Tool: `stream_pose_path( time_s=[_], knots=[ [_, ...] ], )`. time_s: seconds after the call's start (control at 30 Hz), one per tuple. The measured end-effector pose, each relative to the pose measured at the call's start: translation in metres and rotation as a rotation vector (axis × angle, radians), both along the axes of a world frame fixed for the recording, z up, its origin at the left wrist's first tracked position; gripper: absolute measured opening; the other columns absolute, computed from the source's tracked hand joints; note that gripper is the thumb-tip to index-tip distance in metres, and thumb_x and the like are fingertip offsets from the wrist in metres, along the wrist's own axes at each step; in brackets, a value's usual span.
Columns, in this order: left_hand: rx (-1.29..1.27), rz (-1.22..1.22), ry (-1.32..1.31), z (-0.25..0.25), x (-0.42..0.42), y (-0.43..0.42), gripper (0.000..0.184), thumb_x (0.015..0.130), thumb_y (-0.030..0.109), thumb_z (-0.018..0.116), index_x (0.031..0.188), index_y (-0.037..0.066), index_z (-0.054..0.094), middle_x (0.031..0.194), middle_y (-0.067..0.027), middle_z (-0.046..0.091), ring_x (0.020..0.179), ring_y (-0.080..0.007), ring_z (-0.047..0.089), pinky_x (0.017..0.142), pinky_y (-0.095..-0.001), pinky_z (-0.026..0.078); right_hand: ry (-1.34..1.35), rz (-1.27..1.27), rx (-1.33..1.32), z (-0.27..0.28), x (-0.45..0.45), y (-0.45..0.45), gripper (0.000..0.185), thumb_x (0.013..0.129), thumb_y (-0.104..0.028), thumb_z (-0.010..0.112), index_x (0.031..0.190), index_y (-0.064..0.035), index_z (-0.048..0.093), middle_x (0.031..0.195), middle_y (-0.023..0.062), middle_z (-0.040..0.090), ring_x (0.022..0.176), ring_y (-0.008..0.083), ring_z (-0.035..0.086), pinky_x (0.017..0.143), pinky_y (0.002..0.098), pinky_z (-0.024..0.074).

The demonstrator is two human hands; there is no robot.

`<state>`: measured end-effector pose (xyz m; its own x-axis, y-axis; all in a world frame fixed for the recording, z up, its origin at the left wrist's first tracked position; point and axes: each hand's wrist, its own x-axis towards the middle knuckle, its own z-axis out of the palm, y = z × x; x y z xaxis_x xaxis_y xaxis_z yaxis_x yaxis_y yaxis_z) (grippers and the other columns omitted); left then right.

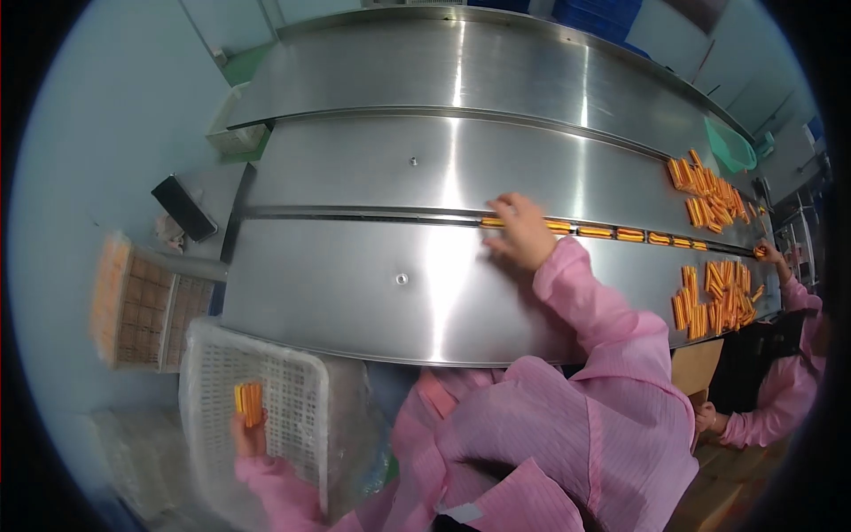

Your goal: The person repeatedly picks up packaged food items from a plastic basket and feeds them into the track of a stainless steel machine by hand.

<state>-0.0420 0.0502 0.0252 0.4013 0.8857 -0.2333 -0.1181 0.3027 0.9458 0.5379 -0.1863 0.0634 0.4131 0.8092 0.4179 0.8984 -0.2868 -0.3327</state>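
Observation:
My left hand (250,436) is closed around a bundle of orange-and-yellow striped sticks (249,403), held upright over the white plastic basket at lower left. My right hand (526,234) reaches over the narrow channel in the steel table, its slightly blurred fingers curved and apart. One striped stick (489,222) lies in the channel between the thumb and fingers, and whether they touch it is unclear. Behind the hand, several more sticks (630,235) lie end to end in a row along the channel toward the right.
Loose sticks lie in piles (722,293) at the table's right end, near a co-worker's hand (769,252). A green basket (730,146) stands beyond them. The lined white basket (315,426) is below the table's front edge. A dark tablet-like device (184,207) sits at left.

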Motion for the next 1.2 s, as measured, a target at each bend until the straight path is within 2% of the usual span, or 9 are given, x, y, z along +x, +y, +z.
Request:
stream_pose_path(
  time_s=[0.13, 0.33, 0.53, 0.63, 0.7, 0.8, 0.9, 1.03, 1.2],
  knots=[
    [0.280, -0.321, 0.233, 0.122, 0.119, -0.055, 0.067, 0.072, 0.037, 0.062, 0.123, -0.004, 0.044, 0.113, -0.0129, 0.053, 0.099, -0.0213, 0.055, 0.083, -0.0291, 0.044, 0.086, 0.548, 0.188, 0.060, -0.099, 0.029, 0.065, 0.062, -0.027, 0.073, 0.118, -0.0079, 0.047, 0.118, 0.0167, 0.046, 0.106, 0.0334, 0.046, 0.090, 0.0409, 0.0374],
    [0.362, -0.829, 0.390, 0.124, 0.240, -0.096, 0.057, 0.080, 0.011, 0.059, 0.130, -0.001, 0.034, 0.114, -0.0120, 0.052, 0.102, -0.0177, 0.051, 0.088, -0.0291, 0.041, -0.119, 0.637, 0.222, 0.073, -0.177, 0.037, 0.047, 0.064, -0.021, 0.065, 0.106, -0.0074, 0.050, 0.093, 0.0105, 0.055, 0.088, 0.0252, 0.056, 0.072, 0.0326, 0.0408],
    [-0.042, -0.898, 0.160, 0.097, 0.272, -0.104, 0.064, 0.083, 0.017, 0.057, 0.135, 0.002, 0.024, 0.118, -0.0132, 0.049, 0.102, -0.0191, 0.051, 0.084, -0.0286, 0.044, 0.152, 0.732, 0.016, 0.035, -0.134, 0.020, 0.031, 0.066, -0.017, 0.062, 0.091, -0.0086, 0.047, 0.068, 0.0089, 0.055, 0.060, 0.0302, 0.057, 0.053, 0.0405, 0.0436],
    [0.053, -0.782, -0.065, 0.101, 0.272, -0.098, 0.062, 0.086, 0.029, 0.055, 0.134, 0.002, 0.028, 0.116, -0.0150, 0.051, 0.099, -0.0204, 0.054, 0.080, -0.0287, 0.045, 0.421, 0.567, -0.157, 0.037, -0.096, 0.012, 0.034, 0.069, -0.022, 0.063, 0.096, -0.0068, 0.048, 0.066, 0.0158, 0.058, 0.062, 0.0336, 0.059, 0.057, 0.0435, 0.0461],
    [0.462, -0.647, 0.088, 0.114, 0.243, -0.070, 0.059, 0.087, 0.038, 0.052, 0.130, 0.002, 0.036, 0.112, -0.0158, 0.054, 0.091, -0.0190, 0.056, 0.076, -0.0278, 0.046, 0.460, 0.437, -0.118, 0.033, -0.055, 0.003, 0.037, 0.070, -0.025, 0.062, 0.099, -0.0049, 0.049, 0.067, 0.0186, 0.059, 0.063, 0.0348, 0.060, 0.059, 0.0436, 0.0470],
    [0.456, -0.202, 0.117, 0.117, 0.159, -0.013, 0.048, 0.086, 0.036, 0.053, 0.119, 0.002, 0.046, 0.099, -0.0119, 0.058, 0.074, -0.0133, 0.053, 0.066, -0.0244, 0.044, 0.347, 0.085, -0.200, 0.035, 0.015, -0.027, 0.034, 0.074, -0.026, 0.063, 0.098, -0.0068, 0.049, 0.071, 0.0185, 0.060, 0.067, 0.0360, 0.060, 0.061, 0.0435, 0.0470],
    [0.359, 0.119, 0.310, 0.048, 0.078, 0.041, 0.044, 0.083, 0.033, 0.058, 0.113, 0.002, 0.049, 0.090, -0.0069, 0.058, 0.067, -0.0103, 0.050, 0.060, -0.0234, 0.041, 0.263, -0.049, -0.239, 0.002, 0.067, -0.060, 0.036, 0.069, -0.021, 0.069, 0.095, -0.0069, 0.048, 0.076, 0.0171, 0.060, 0.074, 0.0365, 0.059, 0.066, 0.0424, 0.0458],
    [0.022, 0.019, 0.688, -0.114, -0.010, 0.064, 0.047, 0.080, 0.035, 0.059, 0.116, 0.007, 0.048, 0.090, -0.0051, 0.057, 0.072, -0.0139, 0.053, 0.062, -0.0265, 0.043, 0.214, -0.152, -0.347, 0.003, 0.077, -0.075, 0.036, 0.068, -0.019, 0.071, 0.093, -0.0064, 0.048, 0.077, 0.0170, 0.060, 0.075, 0.0369, 0.058, 0.066, 0.0424, 0.0454],
    [-0.095, -0.266, 0.801, -0.166, 0.010, 0.032, 0.049, 0.082, 0.042, 0.055, 0.120, 0.012, 0.048, 0.093, -0.0045, 0.058, 0.083, -0.0172, 0.054, 0.067, -0.0307, 0.044, 0.198, -0.108, -0.296, -0.002, 0.071, -0.064, 0.034, 0.070, -0.019, 0.070, 0.092, -0.0057, 0.047, 0.080, 0.0167, 0.059, 0.077, 0.0371, 0.057, 0.067, 0.0430, 0.0446]
  ],
)
